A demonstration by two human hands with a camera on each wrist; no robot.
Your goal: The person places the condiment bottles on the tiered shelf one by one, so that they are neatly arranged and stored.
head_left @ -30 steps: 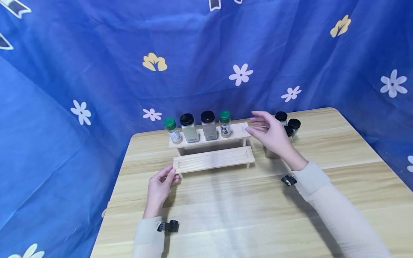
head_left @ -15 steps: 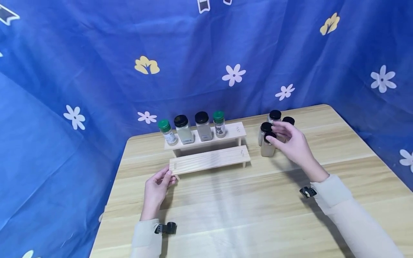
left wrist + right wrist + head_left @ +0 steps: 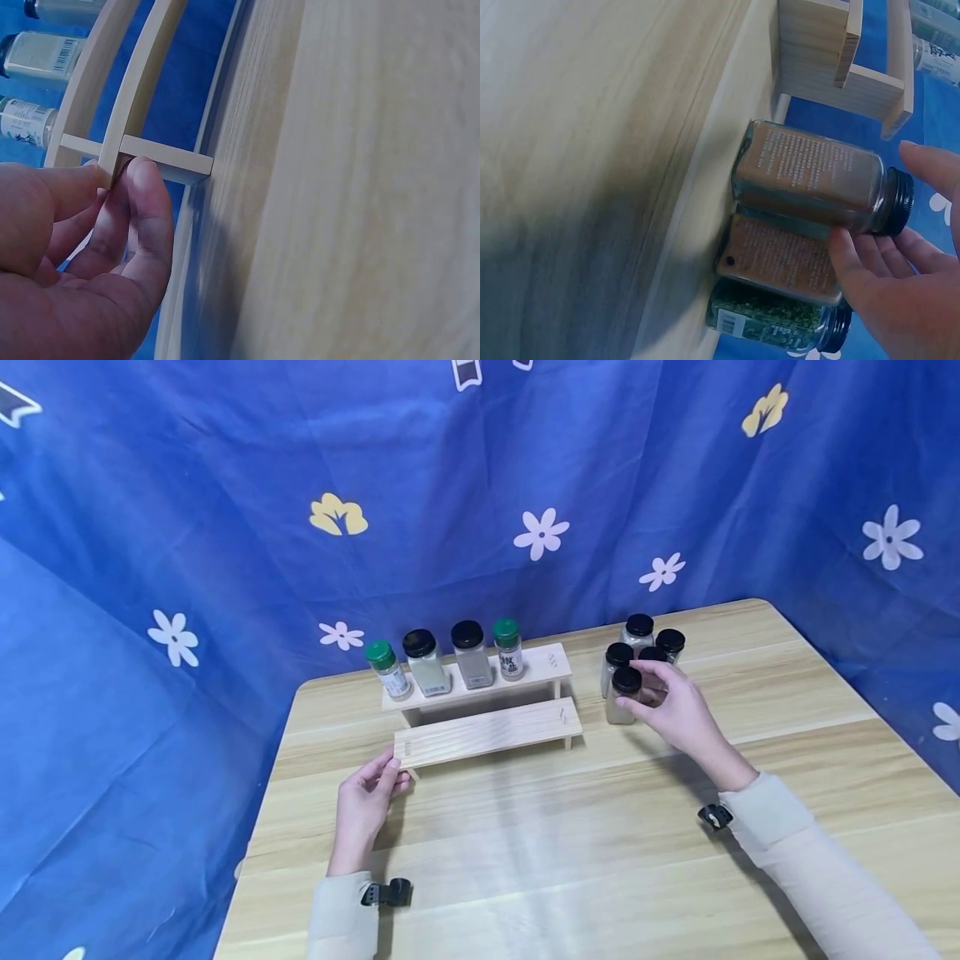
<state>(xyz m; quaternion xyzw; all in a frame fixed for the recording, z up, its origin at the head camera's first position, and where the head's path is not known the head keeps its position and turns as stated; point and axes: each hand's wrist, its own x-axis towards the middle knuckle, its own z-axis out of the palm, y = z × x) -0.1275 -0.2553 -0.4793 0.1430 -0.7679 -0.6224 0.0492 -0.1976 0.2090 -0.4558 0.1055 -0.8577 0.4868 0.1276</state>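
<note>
At the left end of the two-tier wooden spice rack (image 3: 487,733), my left hand (image 3: 366,802) pinches the lower board between thumb and fingers, close by its leg. In the left wrist view the thumb (image 3: 71,187) lies against the board's end. My right hand (image 3: 671,706) is around the front spice jar (image 3: 624,710), a square glass jar with a black cap and brown contents. The right wrist view has the index finger (image 3: 844,251) at the jar's side, and the thumb (image 3: 926,165) slightly apart from the cap. The jar stands upright on the table.
Several more black-capped jars (image 3: 639,628) cluster behind the front one, including a jar of green flakes (image 3: 772,311). On the rack's upper board stand two green-capped shakers (image 3: 507,652) and two black-capped jars (image 3: 471,656). A blue flowered curtain (image 3: 435,552) hangs behind the wooden table (image 3: 510,852).
My right hand has moved from beside the rack's upper board, right and down, to the front spice jar. My left hand keeps its hold on the rack. The view has shifted slightly.
</note>
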